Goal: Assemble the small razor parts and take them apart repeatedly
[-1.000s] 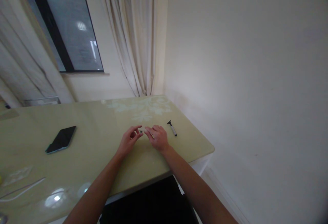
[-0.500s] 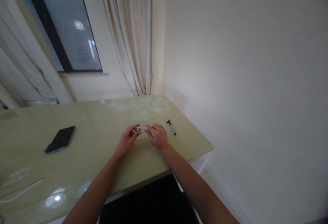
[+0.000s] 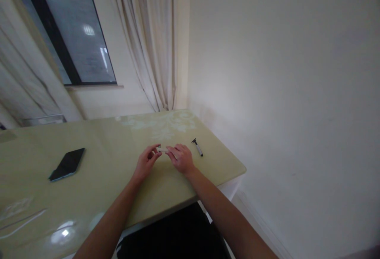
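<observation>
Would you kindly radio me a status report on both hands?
Right hand gripping slim off-white stick-like object. Left hand at its left end, firmness of hold unclear. Black-and-grey T-shaped razor right of both hands, untouched.

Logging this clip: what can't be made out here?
Head view:
- Pale thing: too small to identify; the right hand covers one end.
- Left hand: fingertip contact with the pale thing, too small to tell.
- White cord: cut off by the left edge.
- Razor: blade detail, too small.

Bare forearms, bare wrists, bare hands
</observation>
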`<state>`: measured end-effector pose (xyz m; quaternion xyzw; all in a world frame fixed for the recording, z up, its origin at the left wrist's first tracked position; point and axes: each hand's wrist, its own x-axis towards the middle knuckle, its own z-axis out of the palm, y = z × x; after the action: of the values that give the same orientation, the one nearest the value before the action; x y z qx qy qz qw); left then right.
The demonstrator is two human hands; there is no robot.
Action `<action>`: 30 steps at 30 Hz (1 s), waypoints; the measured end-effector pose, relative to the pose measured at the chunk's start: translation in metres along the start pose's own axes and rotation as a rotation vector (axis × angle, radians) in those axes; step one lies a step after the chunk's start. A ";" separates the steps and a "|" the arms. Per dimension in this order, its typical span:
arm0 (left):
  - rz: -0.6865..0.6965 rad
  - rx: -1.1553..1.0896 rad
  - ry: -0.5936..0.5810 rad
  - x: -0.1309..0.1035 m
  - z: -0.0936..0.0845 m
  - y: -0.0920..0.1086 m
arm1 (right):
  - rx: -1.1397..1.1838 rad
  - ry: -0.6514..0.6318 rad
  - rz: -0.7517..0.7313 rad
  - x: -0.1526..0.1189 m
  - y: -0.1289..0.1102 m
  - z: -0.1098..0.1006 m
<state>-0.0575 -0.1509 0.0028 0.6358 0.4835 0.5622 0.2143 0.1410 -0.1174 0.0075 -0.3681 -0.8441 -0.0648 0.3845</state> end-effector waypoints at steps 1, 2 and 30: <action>0.001 0.002 0.002 0.000 0.000 0.000 | 0.004 -0.006 -0.008 0.000 0.000 0.001; 0.001 0.004 0.003 0.000 0.000 -0.001 | 0.004 -0.010 0.000 0.000 -0.001 0.002; 0.007 0.032 0.022 0.000 0.000 0.001 | 0.030 -0.022 0.032 0.000 0.005 0.002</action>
<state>-0.0567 -0.1513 0.0037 0.6348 0.4926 0.5618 0.1969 0.1428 -0.1132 0.0052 -0.3762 -0.8433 -0.0417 0.3815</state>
